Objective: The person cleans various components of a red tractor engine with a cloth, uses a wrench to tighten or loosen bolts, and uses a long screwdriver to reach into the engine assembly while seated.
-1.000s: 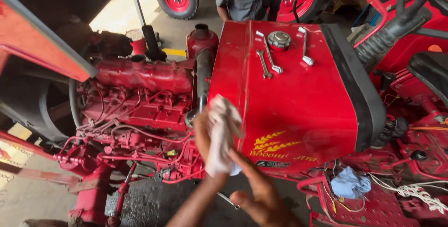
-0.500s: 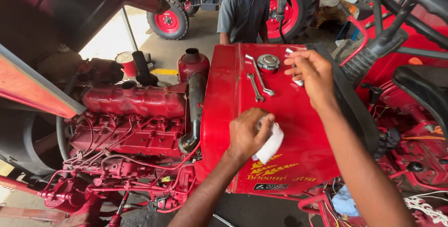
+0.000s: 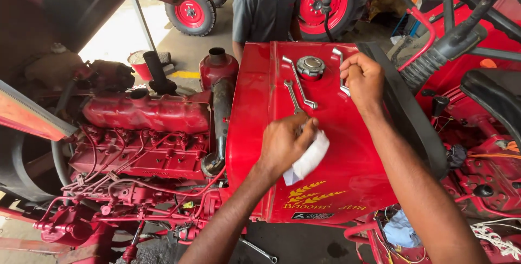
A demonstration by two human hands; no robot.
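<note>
My left hand (image 3: 286, 142) presses a white cloth (image 3: 309, 158) onto the top of a red tractor fuel tank (image 3: 255, 123). My right hand (image 3: 362, 79) is closed around a bent silver wrench (image 3: 339, 64) lying near the tank's far right edge. Two more silver spanners (image 3: 297, 86) lie on the tank beside a round grey filler cap (image 3: 310, 67). A yellow leaf emblem (image 3: 316, 193) marks the tank's near side.
The exposed red engine (image 3: 144, 139) with hoses and a black exhaust pipe (image 3: 221, 117) sits left of the tank. A person in a grey shirt (image 3: 266, 8) stands beyond it. Red tractor wheels (image 3: 191, 11) stand behind. A black steering column (image 3: 461, 36) and wiring lie right.
My left hand has carried the cloth from the tank's front edge up onto its top. My right hand has reached across and closed on the bent wrench.
</note>
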